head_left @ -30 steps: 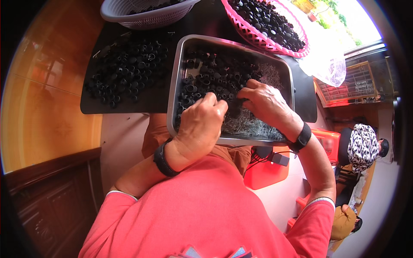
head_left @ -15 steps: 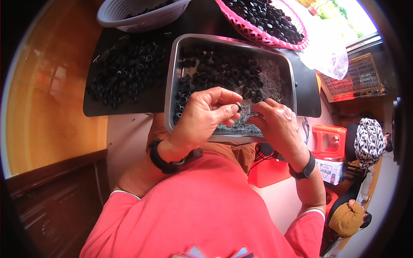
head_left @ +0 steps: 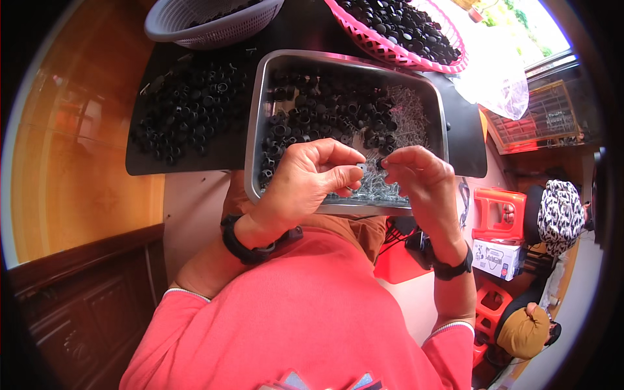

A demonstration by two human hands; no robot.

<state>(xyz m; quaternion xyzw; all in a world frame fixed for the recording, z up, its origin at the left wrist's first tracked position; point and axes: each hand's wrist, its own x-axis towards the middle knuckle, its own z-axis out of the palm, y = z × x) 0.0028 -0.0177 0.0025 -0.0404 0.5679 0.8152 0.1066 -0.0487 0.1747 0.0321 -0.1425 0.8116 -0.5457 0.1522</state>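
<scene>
The left hand [head_left: 305, 182] and the right hand [head_left: 416, 179] are held close together, fingertips nearly meeting, just above the near edge of a shallow metal tray [head_left: 257, 123] with rounded corners and a dull brushed rim. The left hand pinches a small pale metal piece [head_left: 361, 168] between thumb and forefinger; the right hand pinches a small black plastic part [head_left: 380, 164] just beside it, the two pieces almost touching between the hands. Beyond the fingers the tray holds a heap of black ring-shaped plastic parts [head_left: 325, 110], and under and beyond the right hand a tangle of thin, shiny metal pieces [head_left: 409, 114]. The tray rests on a flat black board [head_left: 465, 143]; to the left of the left hand more black ring parts lie loose on that board [head_left: 188, 107]. Farther out, beyond the left hand, stands a grey plastic basket [head_left: 208, 19] with a slotted wall; beyond the right hand, a pink woven plastic basket [head_left: 390, 49] full of black parts. Both wrists wear black bands.
</scene>
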